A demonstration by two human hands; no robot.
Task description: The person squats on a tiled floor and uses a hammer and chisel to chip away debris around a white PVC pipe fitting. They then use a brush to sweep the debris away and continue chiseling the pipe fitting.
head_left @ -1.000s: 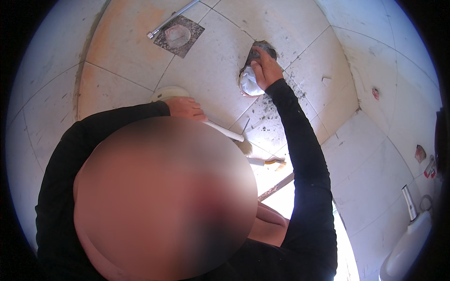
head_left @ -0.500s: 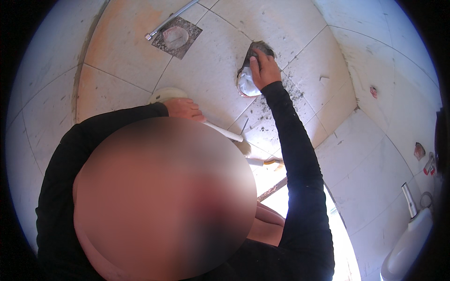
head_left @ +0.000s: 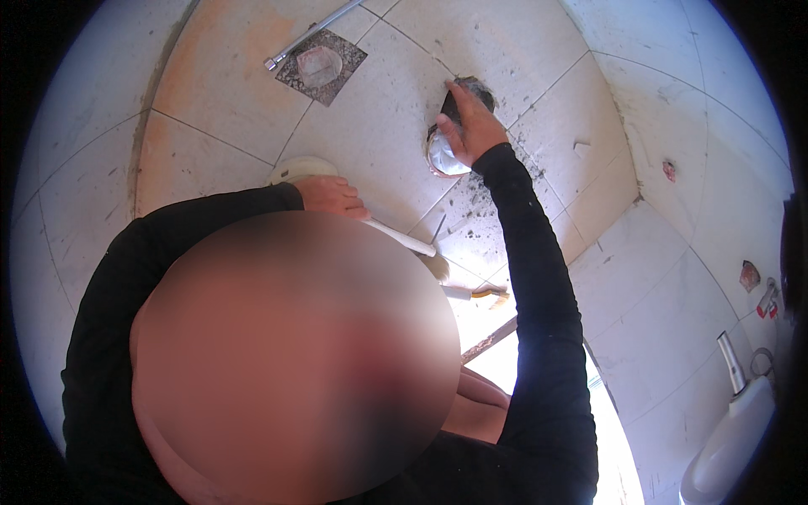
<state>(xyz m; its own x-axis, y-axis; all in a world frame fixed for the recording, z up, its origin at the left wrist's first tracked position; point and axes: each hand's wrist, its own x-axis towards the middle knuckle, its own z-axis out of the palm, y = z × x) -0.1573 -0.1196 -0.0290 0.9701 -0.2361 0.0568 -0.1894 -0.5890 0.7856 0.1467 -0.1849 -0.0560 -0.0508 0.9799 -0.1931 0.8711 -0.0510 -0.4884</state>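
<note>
My right hand [head_left: 477, 126] is over a rough hole cut in the tiled floor, thumb and forefinger apart, nothing visible held. Dark grey mortar [head_left: 474, 87] fills the hole's far part, partly under my fingers. Crumpled white plastic [head_left: 446, 155] lines the nearer, rounded part. To the left, my left hand [head_left: 333, 196] is closed, its fingers pressed together. It lies beside a round, off-white piece [head_left: 301, 167], and a slim white bar [head_left: 406, 236] comes out from beneath its fingers. What the palm grips is hidden.
Grey crumbs [head_left: 476, 198] are scattered around the hole. At the far left a metal tube [head_left: 313, 35] lies by a square opening [head_left: 337, 77] in the tiles. A brush [head_left: 436, 267] and a yellow-handled tool [head_left: 486, 293] lie nearer. Tiled wall [head_left: 656, 286] rises at right, beside a white fixture [head_left: 730, 442].
My right hand has drawn back slightly toward me and rightward, its thumb spreading away from the fingers. The left hand stays in place.
</note>
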